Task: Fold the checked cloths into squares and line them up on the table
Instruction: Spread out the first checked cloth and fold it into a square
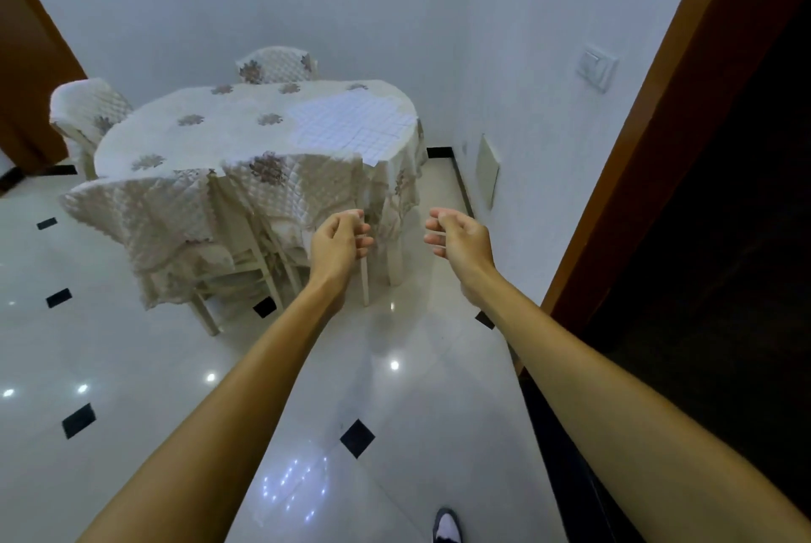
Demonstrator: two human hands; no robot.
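Pale checked cloths (351,123) lie spread flat on the right part of a round table (210,134) covered with a quilted flowered tablecloth, ahead of me. One corner hangs over the table's near edge. Both my arms stretch forward in the air, well short of the table. My left hand (338,242) and my right hand (456,235) hover side by side with fingers loosely curled, holding nothing.
Three chairs in quilted covers stand around the table: one at the near left (145,226), one at the far left (87,108), one behind (276,64). A white wall with a switch (597,66) runs on the right, then a brown door frame (649,147). Glossy tiled floor lies between.
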